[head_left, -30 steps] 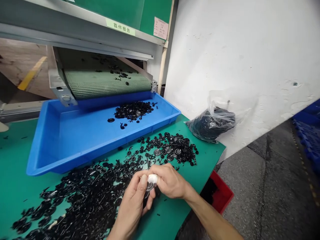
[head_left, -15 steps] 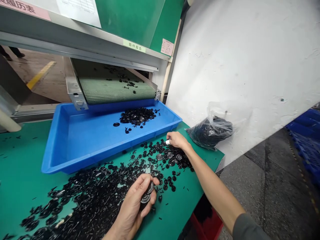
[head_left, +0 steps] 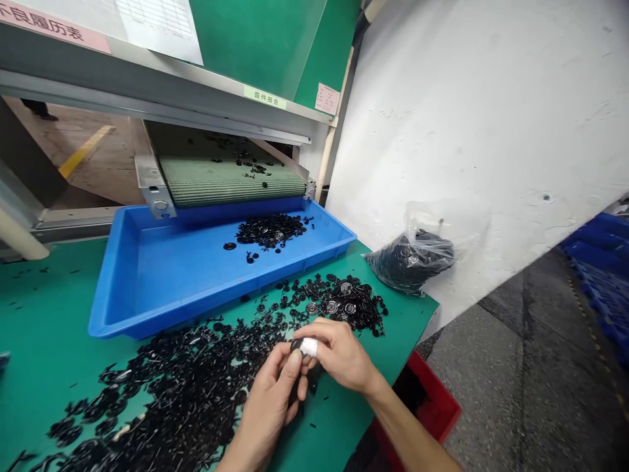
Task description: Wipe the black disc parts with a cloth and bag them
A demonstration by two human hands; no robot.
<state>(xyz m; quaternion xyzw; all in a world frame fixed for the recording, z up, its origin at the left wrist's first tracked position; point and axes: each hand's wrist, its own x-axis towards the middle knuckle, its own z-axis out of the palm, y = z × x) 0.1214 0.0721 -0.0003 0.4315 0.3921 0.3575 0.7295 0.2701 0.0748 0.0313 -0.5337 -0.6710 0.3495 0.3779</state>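
Pinching a small stack of black round plastic parts (head_left: 297,387) between thumb and curled fingers, the left hand (head_left: 272,406) sits low over the green tabletop (head_left: 44,341), while the right hand (head_left: 341,354), one fingertip wrapped in white tape (head_left: 309,346), closes its thumb and forefinger on the top of that same stack. Both hands meet just in front of a wide scatter of loose black plastic discs and sprue bits (head_left: 187,387) that runs across the tabletop towards a denser cluster of ringed black discs (head_left: 339,303). Behind lies a shallow blue plastic tray (head_left: 147,288) holding a small heap of the same pieces under a green ribbed conveyor belt (head_left: 230,187); a clear plastic bag of black parts (head_left: 413,259) leans by the white wall, and a red bin (head_left: 432,406) stands below the tabletop edge. Judging from the grip, the stack could slip, since the parts look small and slick, and a dropped piece would vanish among the scatter or roll off the near edge.
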